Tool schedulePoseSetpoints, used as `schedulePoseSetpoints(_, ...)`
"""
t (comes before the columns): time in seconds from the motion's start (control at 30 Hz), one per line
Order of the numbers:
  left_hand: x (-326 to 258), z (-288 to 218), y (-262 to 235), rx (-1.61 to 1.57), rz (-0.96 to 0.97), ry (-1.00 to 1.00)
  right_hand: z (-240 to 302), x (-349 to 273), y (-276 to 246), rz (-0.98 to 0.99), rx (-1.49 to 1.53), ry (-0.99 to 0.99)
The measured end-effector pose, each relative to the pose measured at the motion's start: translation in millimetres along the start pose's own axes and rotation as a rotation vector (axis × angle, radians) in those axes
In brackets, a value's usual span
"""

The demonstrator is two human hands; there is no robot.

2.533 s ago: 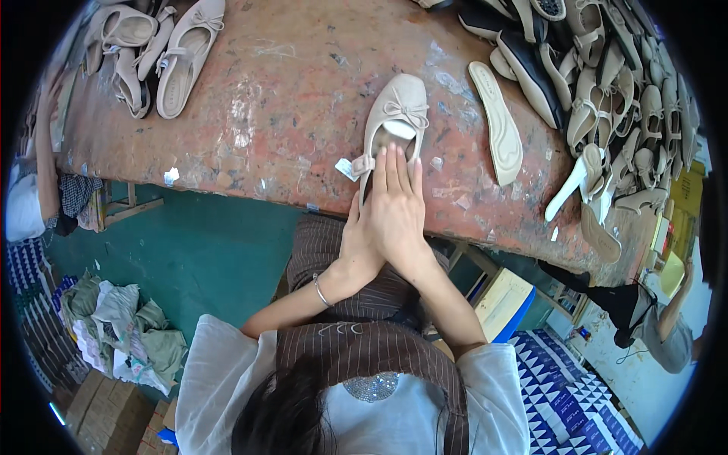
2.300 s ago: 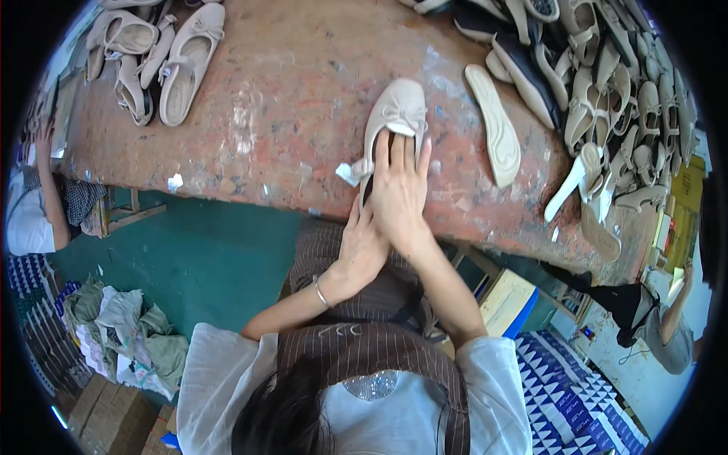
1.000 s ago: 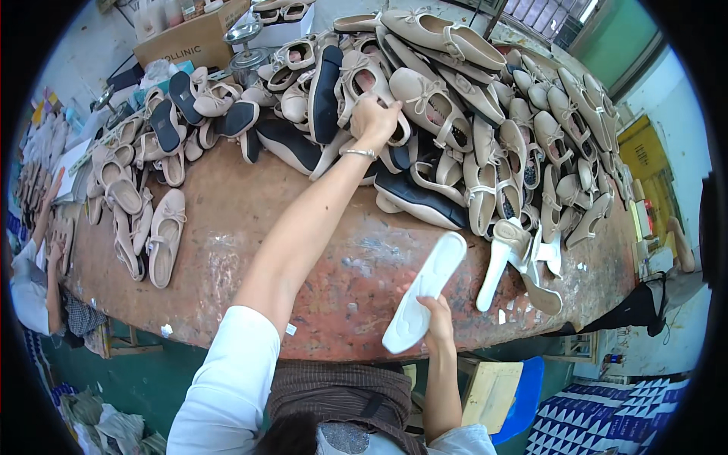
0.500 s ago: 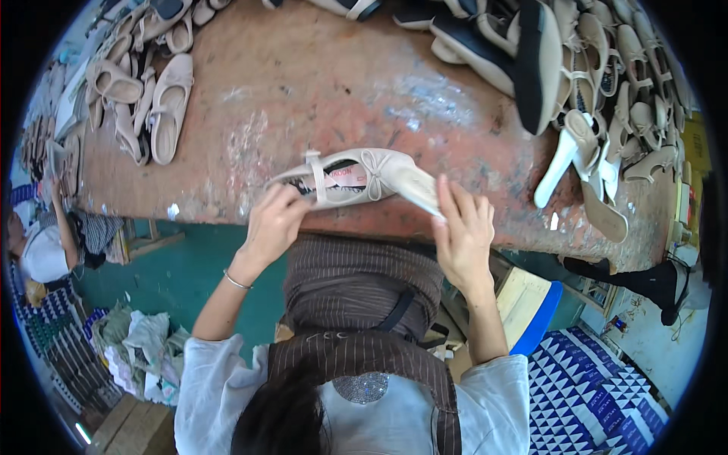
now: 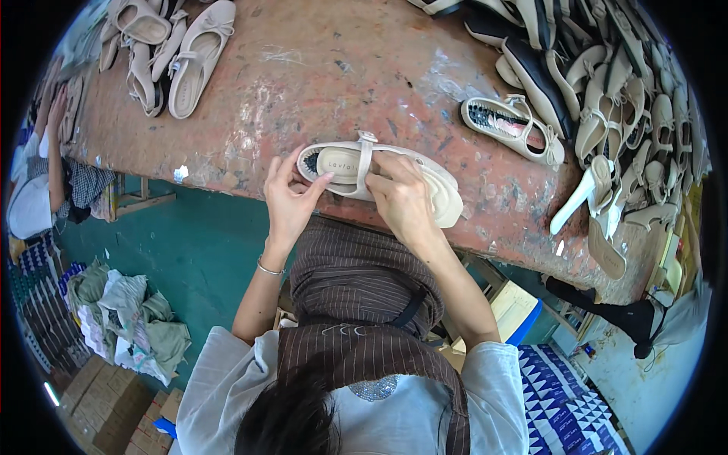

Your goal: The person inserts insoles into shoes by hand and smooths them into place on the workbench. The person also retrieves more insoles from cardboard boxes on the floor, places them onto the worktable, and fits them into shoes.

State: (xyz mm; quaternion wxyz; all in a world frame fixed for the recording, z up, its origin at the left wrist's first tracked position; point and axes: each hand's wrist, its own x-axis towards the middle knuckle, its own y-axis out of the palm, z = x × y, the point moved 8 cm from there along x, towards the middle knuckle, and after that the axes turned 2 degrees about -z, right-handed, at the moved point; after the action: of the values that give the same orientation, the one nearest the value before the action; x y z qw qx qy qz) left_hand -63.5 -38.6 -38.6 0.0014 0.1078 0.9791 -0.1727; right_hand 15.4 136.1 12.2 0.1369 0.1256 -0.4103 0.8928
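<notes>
A beige strapped shoe (image 5: 355, 145) lies by the table's near edge, heel to the left, its strap crossing the opening. Inside the heel shows a pale insole (image 5: 341, 161) with a dark-stitched lining behind it. My left hand (image 5: 292, 189) pinches the heel end, thumb on the near rim and fingers on the outside. My right hand (image 5: 400, 193) is closed over the front half, its bent fingers at the opening beside the strap. Under that hand a rounded, ridged pale piece (image 5: 446, 199) juts out; whether it joins the insole is hidden.
Another strapped shoe (image 5: 512, 127) with a dark lining lies to the right. Beyond it is a large heap of beige shoes (image 5: 599, 114). More shoes (image 5: 201, 57) sit at the far left. A person's arm (image 5: 57, 144) shows at the left; crumpled cloth (image 5: 140, 318) is on the floor.
My right hand has moved from a pale piece at the toe onto the shoe's opening. An insole now shows in the heel. Another shoe now lies on the table at right. The view has tilted.
</notes>
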Motion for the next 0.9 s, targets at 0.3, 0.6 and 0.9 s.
schedulePoseSetpoints(0.3,12,11,1,-0.081,-0.047,0.031,-6,11,36,0.131,0.070,0.035)
schedulePoseSetpoints(0.6,20,32,5,-0.250,-0.060,-0.275,6,3,54,0.461,0.007,-0.312)
schedulePoseSetpoints(0.9,29,20,4,-0.050,0.005,-0.245,17,0,19,0.297,-0.359,-0.097)
